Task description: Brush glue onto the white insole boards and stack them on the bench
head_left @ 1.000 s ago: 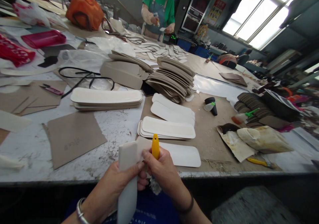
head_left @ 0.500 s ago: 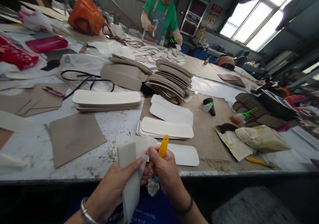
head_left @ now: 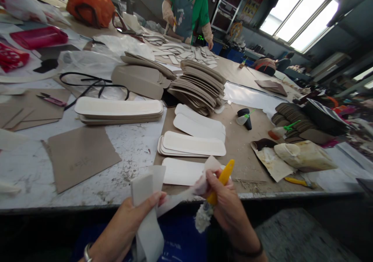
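My left hand (head_left: 124, 225), wearing a bangle, grips a folded bundle of white sheet strips (head_left: 142, 188), its thumb pressed on the front. Gripped in my right hand (head_left: 230, 205) is a yellow-handled brush (head_left: 223, 176), its bristles pointing down and caked with white matter. The same hand pinches the end of a thin, pale strip (head_left: 179, 200), which stretches between both hands. Behind them, a white rounded panel (head_left: 177, 170) lies at the table edge, partly covered by my right hand. Beyond it sits a small stack of similar white panels (head_left: 194, 143).
A longer stack of panels (head_left: 118, 107) lies left, with tall brown stacks (head_left: 198, 85) behind. On the right are a glue-stained bag (head_left: 303, 157), another yellow-handled brush (head_left: 298, 181) and squeeze bottles (head_left: 243, 118). A co-worker in green (head_left: 186, 9) stands across the table (head_left: 140, 137).
My right hand has moved right with the brush, drawing the thin strip away from the bundle in my left hand. The view has shifted slightly. The co-worker's arms have moved a little.
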Action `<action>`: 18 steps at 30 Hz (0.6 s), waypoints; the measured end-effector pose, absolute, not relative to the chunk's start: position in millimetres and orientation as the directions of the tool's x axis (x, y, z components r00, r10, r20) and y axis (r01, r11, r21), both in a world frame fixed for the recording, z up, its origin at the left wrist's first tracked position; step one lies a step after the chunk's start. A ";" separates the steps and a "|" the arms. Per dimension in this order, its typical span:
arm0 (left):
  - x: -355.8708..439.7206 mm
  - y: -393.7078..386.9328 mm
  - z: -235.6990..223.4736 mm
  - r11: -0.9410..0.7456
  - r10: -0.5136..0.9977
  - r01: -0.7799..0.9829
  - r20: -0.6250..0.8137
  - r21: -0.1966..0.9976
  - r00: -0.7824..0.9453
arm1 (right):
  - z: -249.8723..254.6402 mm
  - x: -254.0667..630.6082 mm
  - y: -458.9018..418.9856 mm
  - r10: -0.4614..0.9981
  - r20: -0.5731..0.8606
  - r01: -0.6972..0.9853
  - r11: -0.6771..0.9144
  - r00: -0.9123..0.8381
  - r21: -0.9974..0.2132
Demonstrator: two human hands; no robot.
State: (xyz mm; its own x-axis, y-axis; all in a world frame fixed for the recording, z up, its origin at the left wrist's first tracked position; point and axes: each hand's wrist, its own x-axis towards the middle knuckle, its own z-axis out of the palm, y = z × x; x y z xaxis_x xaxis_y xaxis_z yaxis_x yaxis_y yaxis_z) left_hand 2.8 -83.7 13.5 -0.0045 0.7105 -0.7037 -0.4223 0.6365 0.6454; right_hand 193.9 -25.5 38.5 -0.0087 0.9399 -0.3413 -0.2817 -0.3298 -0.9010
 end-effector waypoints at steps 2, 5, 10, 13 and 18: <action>-5.9 -80.0 12.9 0.611 0.705 -0.452 -0.707 0.650 -0.063 | 52.6 218.8 -16.4 0.933 -0.351 -0.194 -0.360 -0.083 -0.912; -14.5 -64.2 17.1 0.549 0.751 -0.428 -0.648 0.718 -0.125 | 68.6 237.8 1.2 0.920 -0.316 0.219 -0.267 -0.232 -0.938; -14.8 -33.1 19.6 0.624 0.741 -0.330 -0.670 0.708 -0.037 | 61.2 201.5 34.2 0.783 -0.316 0.634 0.125 -0.536 -0.763; -14.5 -21.8 14.4 0.652 0.730 -0.284 -0.683 0.703 -0.013 | 48.0 173.5 50.6 0.743 -0.308 0.652 0.220 -0.594 -0.725; -15.7 -13.1 11.1 0.687 0.710 -0.222 -0.704 0.692 0.004 | 34.2 157.1 64.6 0.724 -0.362 0.722 0.266 -0.587 -0.638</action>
